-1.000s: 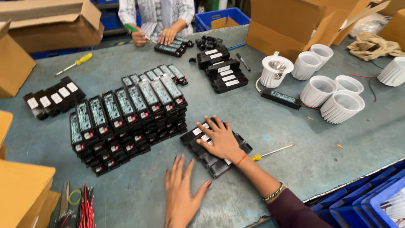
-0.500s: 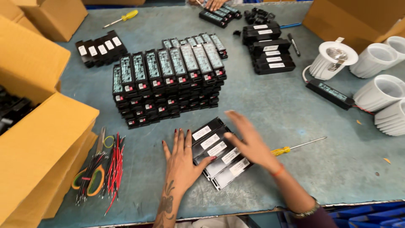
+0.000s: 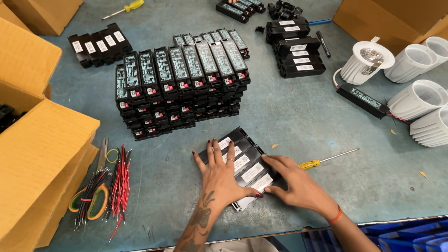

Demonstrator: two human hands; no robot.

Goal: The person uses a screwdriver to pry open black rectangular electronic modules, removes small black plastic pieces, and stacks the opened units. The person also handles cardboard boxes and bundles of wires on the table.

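A row of several flat black driver boxes with white labels lies on the grey-blue table near its front edge. My left hand rests flat on the left end of the row, fingers spread. My right hand presses against the row's right side, fingers bent along the edge. Neither hand has lifted a box. Behind the row stands a big stack of black drivers with green labels and red terminals.
A yellow-handled screwdriver lies right of my hands. Red and black wires and scissors lie to the left beside cardboard boxes. White lamp housings stand at right. More black boxes sit further back.
My left hand has slid onto the left end of the row and my right hand has come around its right side. The camera has moved closer and lower.
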